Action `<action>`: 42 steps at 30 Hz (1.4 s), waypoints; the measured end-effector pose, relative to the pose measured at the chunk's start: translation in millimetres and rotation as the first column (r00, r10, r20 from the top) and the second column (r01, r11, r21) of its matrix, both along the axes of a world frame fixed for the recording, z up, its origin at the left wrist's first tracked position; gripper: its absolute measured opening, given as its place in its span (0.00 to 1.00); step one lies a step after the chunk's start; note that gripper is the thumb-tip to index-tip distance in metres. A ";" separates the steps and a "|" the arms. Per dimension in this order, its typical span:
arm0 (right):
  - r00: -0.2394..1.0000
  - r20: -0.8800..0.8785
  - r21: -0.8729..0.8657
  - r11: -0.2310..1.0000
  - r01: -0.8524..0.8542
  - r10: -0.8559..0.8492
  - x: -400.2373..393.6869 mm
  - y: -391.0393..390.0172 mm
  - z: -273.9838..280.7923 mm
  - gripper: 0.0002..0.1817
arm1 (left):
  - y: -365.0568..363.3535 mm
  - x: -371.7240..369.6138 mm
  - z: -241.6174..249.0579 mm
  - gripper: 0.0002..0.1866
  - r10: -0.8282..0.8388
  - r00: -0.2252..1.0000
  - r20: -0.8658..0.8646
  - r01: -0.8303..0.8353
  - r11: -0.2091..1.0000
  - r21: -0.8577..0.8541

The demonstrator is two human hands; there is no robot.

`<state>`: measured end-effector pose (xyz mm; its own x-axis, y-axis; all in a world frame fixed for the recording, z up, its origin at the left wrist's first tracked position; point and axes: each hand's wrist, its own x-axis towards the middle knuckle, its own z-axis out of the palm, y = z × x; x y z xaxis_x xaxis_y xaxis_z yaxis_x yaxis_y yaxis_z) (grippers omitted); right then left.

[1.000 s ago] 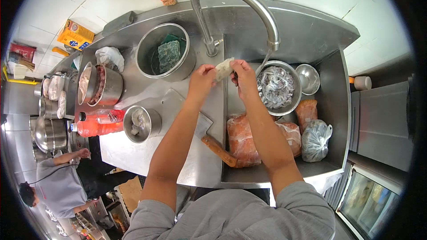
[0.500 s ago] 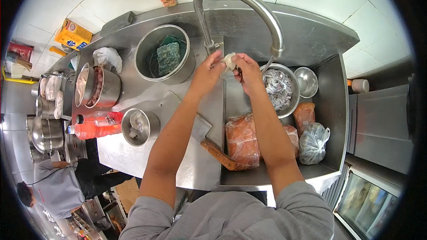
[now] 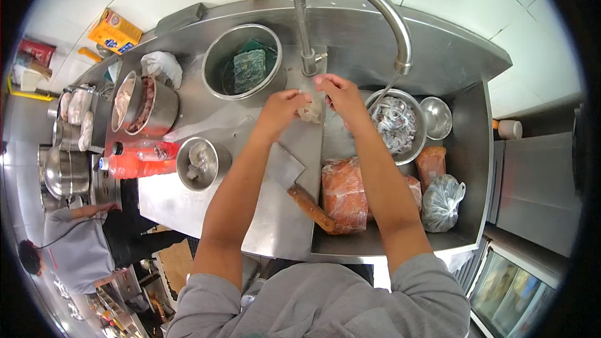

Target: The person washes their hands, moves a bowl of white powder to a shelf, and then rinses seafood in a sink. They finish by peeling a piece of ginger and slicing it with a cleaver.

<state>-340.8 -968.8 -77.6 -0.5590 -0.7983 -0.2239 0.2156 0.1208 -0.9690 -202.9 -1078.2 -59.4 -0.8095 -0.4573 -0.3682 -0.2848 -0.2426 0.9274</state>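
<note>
Here we stand at the steel table (image 3: 206,213), and we take the tall tap (image 3: 350,0) as our landmark. Right of it and below lies the sink (image 3: 469,169), with wrapped orange-red packs (image 3: 344,194) and a tied clear bag (image 3: 442,199) in it. Straight under the spout sits a steel bowl of grey, stringy pieces (image 3: 394,123), with a small empty bowl (image 3: 436,117) just beside it. Left of the tap stands a big pot (image 3: 241,69) with a green scouring pad inside; further left another pot of meat (image 3: 141,103), and below that two red bottles (image 3: 138,159) lying next to a small pot (image 3: 199,163). A cleaver (image 3: 294,181) rests on the table, its wooden handle reaching the sink's edge. Just below the tap's base our left hand (image 3: 278,112) and right hand (image 3: 335,97) meet, fingers of both pinched on one pale piece of flesh (image 3: 310,111), held above the table's edge beside the sink
</note>
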 end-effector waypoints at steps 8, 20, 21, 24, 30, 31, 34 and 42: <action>0.593 -0.805 0.100 0.991 0.091 0.026 51.4 -33.6 -9.2 0.19 | 6.4 72.2 36.2 0.11 0.267 0.962 0.065 -0.273 0.954 0.122; 0.296 -0.759 0.523 0.814 -0.253 0.579 164.5 122.7 6.1 0.29 | 58.3 123.4 66.7 0.09 0.504 0.863 -0.035 -0.496 0.858 0.130; 0.305 -0.746 0.550 0.806 -0.219 0.592 161.8 128.5 3.1 0.30 | 65.5 122.8 68.3 0.09 0.518 0.854 -0.055 -0.505 0.849 0.152; 0.546 -0.597 0.591 0.782 -0.196 0.588 126.4 172.3 38.2 0.32 | 84.5 123.7 61.9 0.09 0.552 0.831 -0.064 -0.533 0.825 0.188; 0.717 -0.498 0.537 0.822 -0.187 0.489 91.6 275.0 70.6 0.26 | 107.5 189.9 -41.7 0.09 0.536 0.833 0.138 -0.249 0.585 -0.772; 0.757 -0.462 0.537 0.825 -0.177 0.463 93.6 277.1 72.2 0.25 | 113.8 200.1 -27.0 0.10 0.547 0.823 0.154 -0.185 0.514 -0.837; 0.850 -0.383 0.487 0.861 -0.146 0.361 110.0 270.2 75.5 0.23 | 115.7 199.4 -37.9 0.11 0.419 0.908 0.012 -0.115 0.276 -0.954; 0.573 -0.558 0.608 0.766 -0.209 0.600 144.5 216.2 58.7 0.16 | 93.9 160.0 -46.1 0.12 0.125 0.990 -0.057 -0.080 0.187 -0.979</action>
<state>-196.2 -752.6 -19.0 -0.3313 -0.8946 -0.3000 -0.6693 0.4469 -0.5935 -42.9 -984.3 -105.5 -0.7241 -0.5456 0.4220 -0.3667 0.8227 0.4344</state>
